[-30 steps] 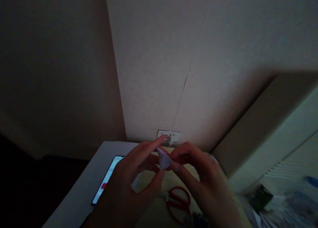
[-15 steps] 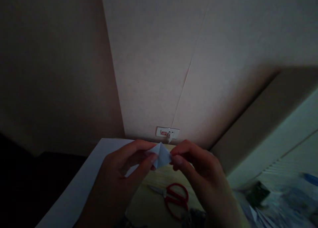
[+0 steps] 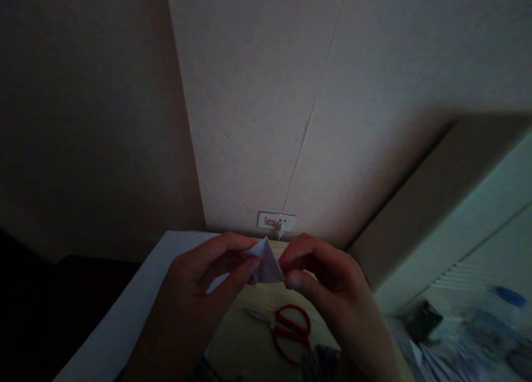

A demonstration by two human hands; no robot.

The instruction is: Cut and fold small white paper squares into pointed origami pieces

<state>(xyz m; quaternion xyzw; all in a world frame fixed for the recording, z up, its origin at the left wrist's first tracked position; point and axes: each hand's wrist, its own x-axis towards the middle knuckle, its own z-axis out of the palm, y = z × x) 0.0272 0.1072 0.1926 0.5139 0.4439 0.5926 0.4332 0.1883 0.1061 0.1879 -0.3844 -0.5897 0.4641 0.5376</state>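
A small piece of folded white paper (image 3: 267, 266), pointed at the top with a crease down its middle, is held up above the wooden tabletop (image 3: 236, 337). My left hand (image 3: 208, 276) pinches its left side between thumb and fingers. At its lower right corner, the thumb and index finger of my right hand (image 3: 322, 274) close on the paper's edge. Below the hands lies a pair of scissors (image 3: 286, 329) with red handles, its blades pointing left.
A large white sheet (image 3: 120, 315) covers the table's left side. Behind the table, a wall outlet (image 3: 277, 221) has a plug in it. At the right stands a pale panel (image 3: 453, 204), with clear plastic and a blue cap (image 3: 510, 296) beside it.
The paper's right part has tilted downward, so its lower edge now runs flat towards my right hand. My right fingers have shifted slightly. The view has moved a little.
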